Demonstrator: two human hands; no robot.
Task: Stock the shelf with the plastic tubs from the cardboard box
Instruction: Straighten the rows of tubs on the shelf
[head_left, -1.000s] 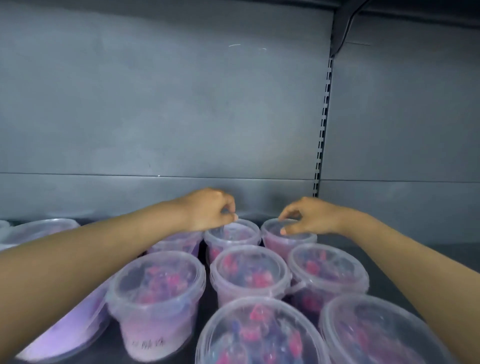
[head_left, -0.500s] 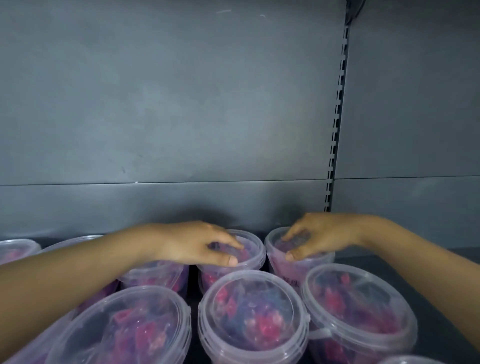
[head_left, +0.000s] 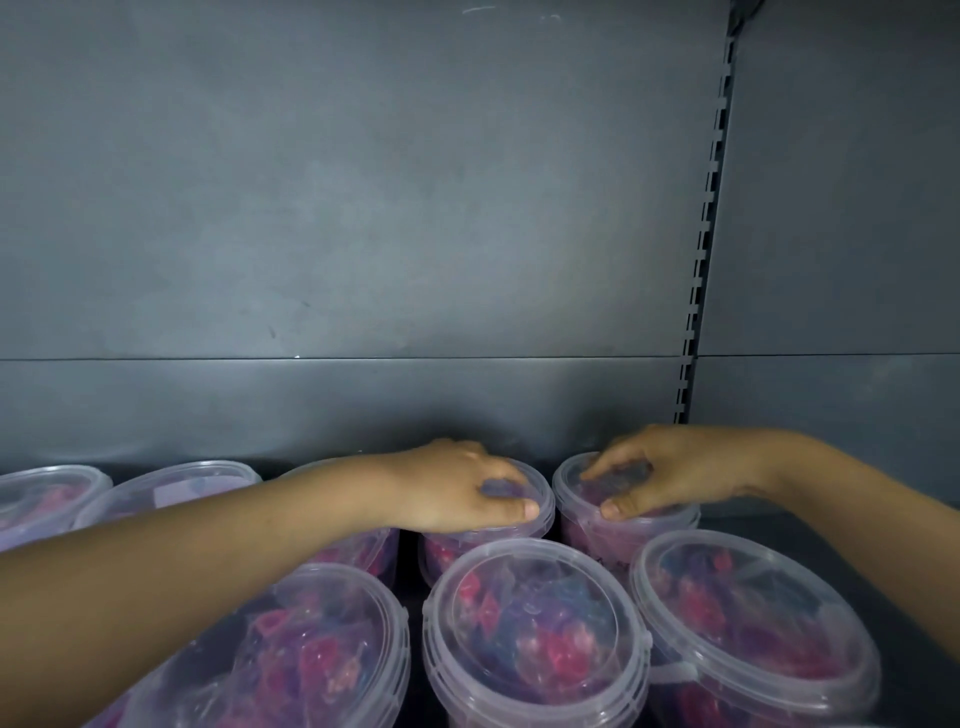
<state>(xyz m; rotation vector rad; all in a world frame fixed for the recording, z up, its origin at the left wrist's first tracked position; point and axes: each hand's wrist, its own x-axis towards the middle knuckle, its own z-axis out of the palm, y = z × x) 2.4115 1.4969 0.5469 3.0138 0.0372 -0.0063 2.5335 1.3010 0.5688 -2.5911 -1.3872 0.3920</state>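
Several clear plastic tubs with lids, filled with pink and blue packets, stand on the dark shelf. My left hand grips the lid rim of a back-row tub, thumb at the near edge and fingers arched over the top. Beside it, my right hand holds the lid of the neighbouring back-row tub the same way. Both tubs stand upright close to the back wall. The cardboard box is out of view.
Three tubs fill the front row, among them the middle one and the right one. More tubs stand at the back left. A slotted upright divides the grey back panel. Bare shelf lies to the right.
Both hands have spread from curled fingertips above the back tubs into grips over their lids. The view has come closer and lower, so the tubs look larger.
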